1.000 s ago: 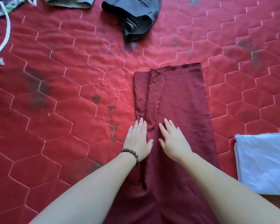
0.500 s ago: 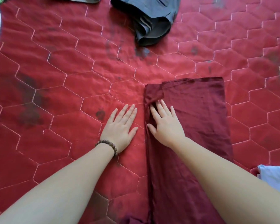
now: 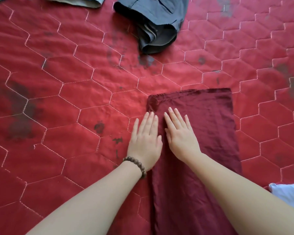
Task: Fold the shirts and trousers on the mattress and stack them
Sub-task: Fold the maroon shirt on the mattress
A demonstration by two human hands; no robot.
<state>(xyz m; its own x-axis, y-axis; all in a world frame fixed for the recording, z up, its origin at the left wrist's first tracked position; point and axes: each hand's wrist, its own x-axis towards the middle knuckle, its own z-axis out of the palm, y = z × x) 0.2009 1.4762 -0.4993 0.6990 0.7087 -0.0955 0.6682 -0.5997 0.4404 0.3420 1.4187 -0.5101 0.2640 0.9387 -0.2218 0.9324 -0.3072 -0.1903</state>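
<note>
Both hands flat: right hand (image 3: pixel 181 134) on maroon trousers (image 3: pixel 209 126), left hand (image 3: pixel 145 139) at their left edge (long axis near-far).

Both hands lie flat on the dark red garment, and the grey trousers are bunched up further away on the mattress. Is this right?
Not quite. In the head view only the right hand lies flat on the dark red garment; the left hand rests mostly on the mattress beside its edge. The grey trousers are indeed bunched further away.
</note>
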